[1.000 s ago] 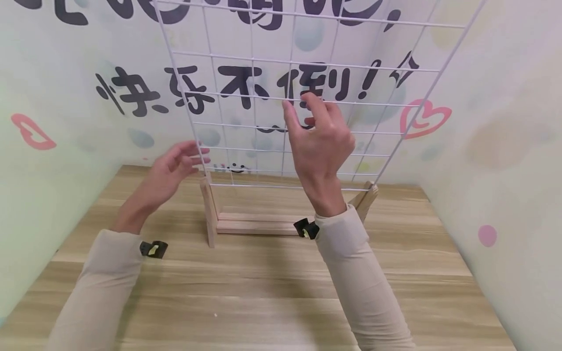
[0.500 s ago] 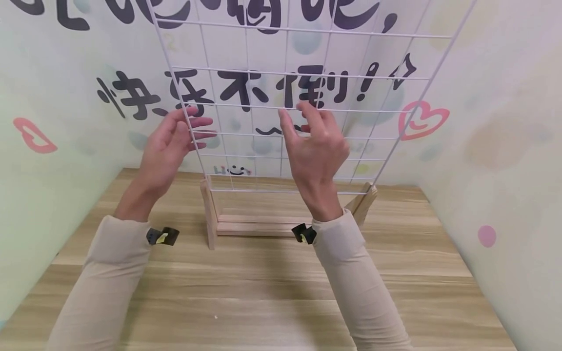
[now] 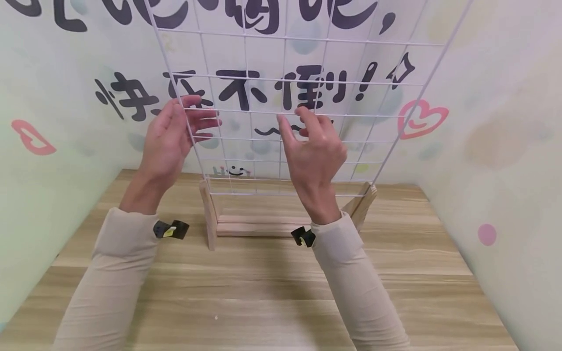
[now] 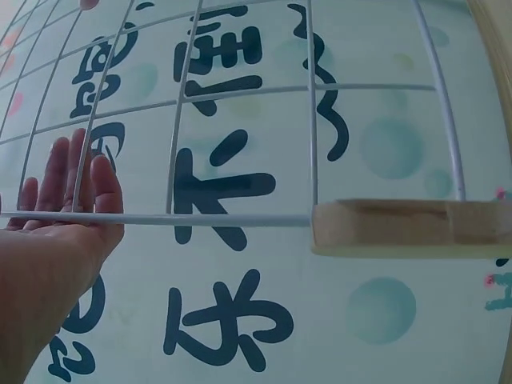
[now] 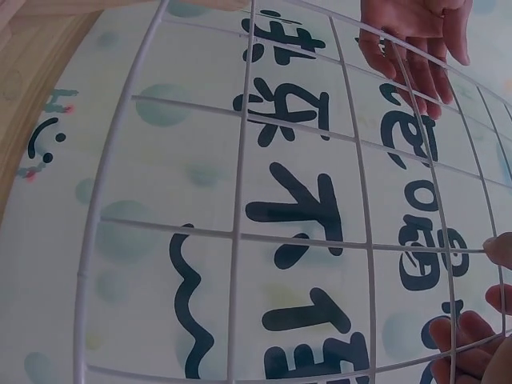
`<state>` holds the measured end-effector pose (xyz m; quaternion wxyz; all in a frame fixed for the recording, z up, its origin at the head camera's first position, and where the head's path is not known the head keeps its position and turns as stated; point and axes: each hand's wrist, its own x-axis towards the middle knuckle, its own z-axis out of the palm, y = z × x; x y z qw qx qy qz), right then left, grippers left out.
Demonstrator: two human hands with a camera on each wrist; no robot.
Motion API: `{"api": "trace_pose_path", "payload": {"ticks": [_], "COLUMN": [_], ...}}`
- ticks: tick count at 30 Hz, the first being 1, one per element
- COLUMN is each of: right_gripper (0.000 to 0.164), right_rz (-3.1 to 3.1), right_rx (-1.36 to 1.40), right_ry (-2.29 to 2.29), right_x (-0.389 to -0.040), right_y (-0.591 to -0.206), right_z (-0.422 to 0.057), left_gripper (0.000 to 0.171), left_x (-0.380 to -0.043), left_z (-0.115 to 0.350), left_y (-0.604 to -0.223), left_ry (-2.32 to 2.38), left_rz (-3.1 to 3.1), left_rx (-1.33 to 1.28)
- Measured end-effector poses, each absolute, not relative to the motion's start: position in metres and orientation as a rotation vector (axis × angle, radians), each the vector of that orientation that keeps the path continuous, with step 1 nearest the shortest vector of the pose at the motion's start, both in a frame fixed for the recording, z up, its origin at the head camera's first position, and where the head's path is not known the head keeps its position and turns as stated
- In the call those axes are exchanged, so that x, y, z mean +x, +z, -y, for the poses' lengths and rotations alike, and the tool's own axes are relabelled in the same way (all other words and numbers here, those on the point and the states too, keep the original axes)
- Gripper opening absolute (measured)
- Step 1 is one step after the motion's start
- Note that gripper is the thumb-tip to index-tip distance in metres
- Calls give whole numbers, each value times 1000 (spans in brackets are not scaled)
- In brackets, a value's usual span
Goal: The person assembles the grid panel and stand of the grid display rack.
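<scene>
A white wire grid panel (image 3: 303, 97) stands upright near the back of a wooden table (image 3: 272, 292), its lower edge set in a wooden stand (image 3: 246, 222) whose two end pieces rise at either side. Behind it is a pale wall (image 3: 66, 97) printed with large dark characters, pink hearts and soft coloured dots. The person's left hand (image 3: 169, 139) is raised at the left edge of the panel, palm turned toward the wire, fingers straight and slightly spread; the fingertips reach past the outer upright wire and lie against or just beside it, and nothing is held. From the left wrist view the same hand (image 4: 68, 208) shows flat and open against a grid wire, with one end of the stand (image 4: 408, 228) close by. The right hand (image 3: 313, 151) is up in front of the middle of the panel, thumb and forefinger raised toward a horizontal wire with the other fingers loosely bent; whether the fingertips touch the wire cannot be told from the head view. In the right wrist view only the fingertips (image 5: 468, 336) of that hand show at the lower right edge, just beside the wires and not curled round any of them. Both arms wear beige sleeves (image 3: 351, 273), each with a small black clip at the wrist.
</scene>
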<state>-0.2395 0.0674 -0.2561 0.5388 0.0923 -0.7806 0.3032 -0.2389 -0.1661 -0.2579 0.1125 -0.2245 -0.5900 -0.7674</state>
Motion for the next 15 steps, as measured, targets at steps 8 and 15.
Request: {"api": "trace_pose_path", "payload": {"ticks": [8,15], "right_gripper": [31,30], "right_rz": [1850,1841], "right_rx": [219,240], "right_ry": [704,710], "right_x": [-240,-240], "right_y": [-262,-265], "right_z": [-68,-70], "left_gripper": [27,17], "left_x": [-241,-242], "left_z": [160,152], "left_y": [-257,-258], "left_ry": [-2338,-2373], "left_rz": [1638,1538], "left_rx": [-571,-452]}}
